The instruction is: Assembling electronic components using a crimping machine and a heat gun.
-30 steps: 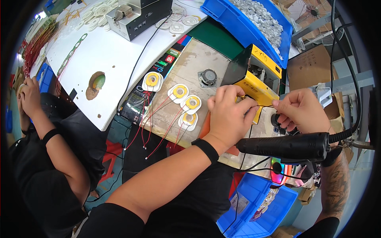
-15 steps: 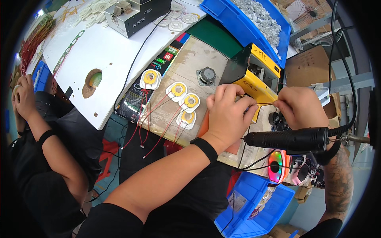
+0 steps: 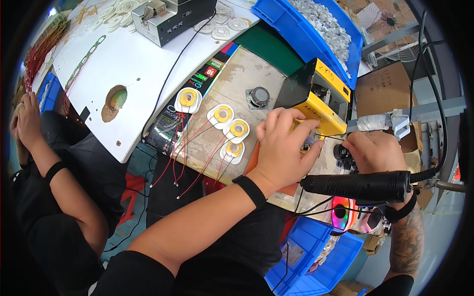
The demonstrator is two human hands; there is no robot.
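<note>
At the front of a yellow and black bench machine, my left hand has its thumb and index finger closed around a small part, partly hidden, that I cannot make out. My right hand is closed in a pinch on a thin black wire, which runs toward my left fingertips. An orange mat shows under my left wrist. Left of that hand lie several white discs with yellow rings and red and black leads. A round black speaker-like part stands behind them.
A black cylindrical tool with a thick cable hangs before my right wrist. Nearby glows a multicoloured light unit. Blue bins stand below and at the back. At left, another person's hands are beside a white table.
My left fingers have spread a little, and the small part shows more between them. My right hand has shifted slightly lower, with the wire still running between both hands.
</note>
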